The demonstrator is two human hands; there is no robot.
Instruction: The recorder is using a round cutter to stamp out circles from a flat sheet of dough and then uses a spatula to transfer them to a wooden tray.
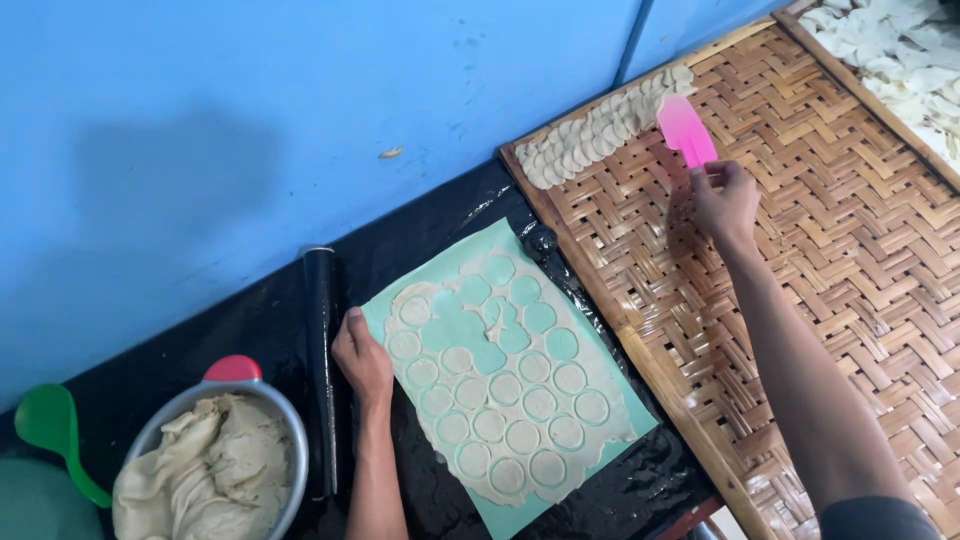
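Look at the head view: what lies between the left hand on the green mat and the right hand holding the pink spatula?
Between the left hand and right hand lie the green mat, its rolled dough sheet cut into rounds, and the woven bamboo tray's wooden edge.

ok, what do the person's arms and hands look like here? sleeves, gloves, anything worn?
Both hands are bare: no gloves on the left hand or the right hand, and no rings, watch or bands that I can make out. Both forearms are uncovered. The only clothing in view is a dark grey sleeve edge at the upper right arm, at the frame's bottom. The left arm leaves the frame before any sleeve shows.
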